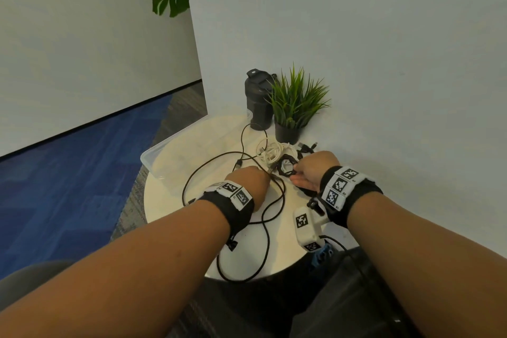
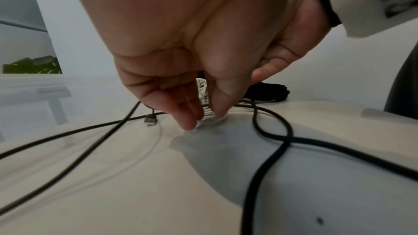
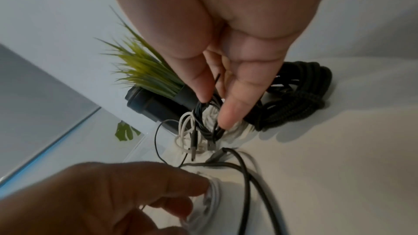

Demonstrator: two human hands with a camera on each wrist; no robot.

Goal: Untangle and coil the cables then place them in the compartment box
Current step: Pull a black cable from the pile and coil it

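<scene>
Pinching a small coil of thin black cable (image 3: 209, 128) between thumb and fingers (image 3: 228, 117), the right hand (image 1: 312, 170) hovers over the white cable tangle (image 1: 271, 152) on the round table (image 1: 164, 195). The left hand (image 1: 253, 181) has its fingers (image 2: 183, 113) pressed together, pinching a white cable end (image 2: 208, 113) (partly blurred). A long black cable (image 1: 263, 228) loops across the table, the clear compartment box (image 1: 153, 159) just beside it.

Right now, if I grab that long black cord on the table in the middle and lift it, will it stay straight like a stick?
Probably not. The long black cord lies in loose crossing loops on the table, so it would likely droop on both sides. It also looks thin, so probably light, and its loops might snag the white cord.
</scene>
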